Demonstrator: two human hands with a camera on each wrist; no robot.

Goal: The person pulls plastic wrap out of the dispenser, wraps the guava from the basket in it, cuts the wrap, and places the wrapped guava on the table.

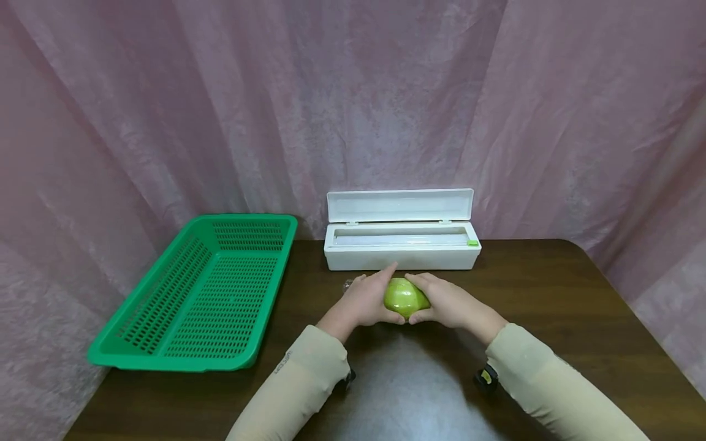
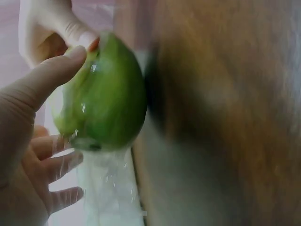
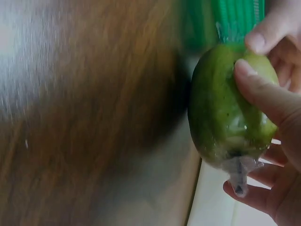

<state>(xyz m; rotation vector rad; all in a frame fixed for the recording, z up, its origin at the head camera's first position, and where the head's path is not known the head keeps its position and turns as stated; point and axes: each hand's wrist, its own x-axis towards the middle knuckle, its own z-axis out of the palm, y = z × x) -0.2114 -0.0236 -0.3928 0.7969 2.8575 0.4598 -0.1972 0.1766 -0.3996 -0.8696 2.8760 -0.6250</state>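
A shiny green fruit (image 1: 405, 297), mango-like in shape, is held between both hands above the brown table. Clear film clings to it; in the right wrist view the wrap gathers into a twisted tail (image 3: 239, 176) at one end. My left hand (image 1: 366, 299) grips its left side, the thumb (image 2: 66, 66) lying on the near face and the other fingers spread behind the fruit. On the opposite side my right hand (image 1: 445, 301) holds it, thumb (image 3: 263, 89) across the skin. The two thumb tips are close together on the fruit.
Behind the hands stands a white film dispenser box (image 1: 402, 258) with its lid (image 1: 399, 205) raised and a roll inside. A green slotted basket (image 1: 284, 269) is at the left of the table (image 1: 551, 294). Pink curtain (image 1: 386, 92) hangs behind.
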